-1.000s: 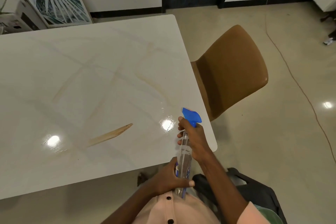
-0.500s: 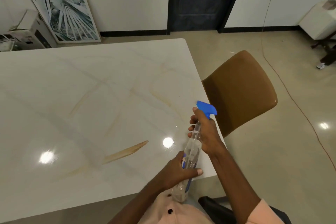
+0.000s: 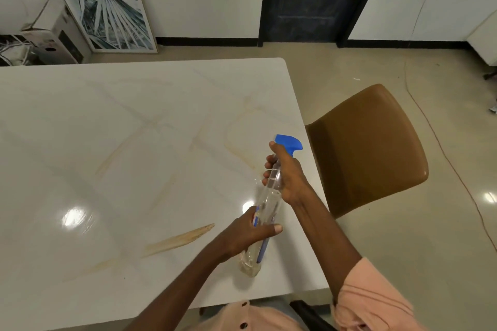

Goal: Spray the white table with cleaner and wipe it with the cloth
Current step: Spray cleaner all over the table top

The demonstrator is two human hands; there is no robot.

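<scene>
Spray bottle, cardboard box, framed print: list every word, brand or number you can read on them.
No text can be read in this view.
spray bottle: a label with blue and red on it, mostly hidden by the left hand, too blurred to read.
cardboard box: dark markings, too small to read.
framed print: leaf picture, no lettering visible.

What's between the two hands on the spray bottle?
Head view: only the bottle's clear body. The right hand grips the neck under the blue trigger head; the left hand holds the lower body.
</scene>
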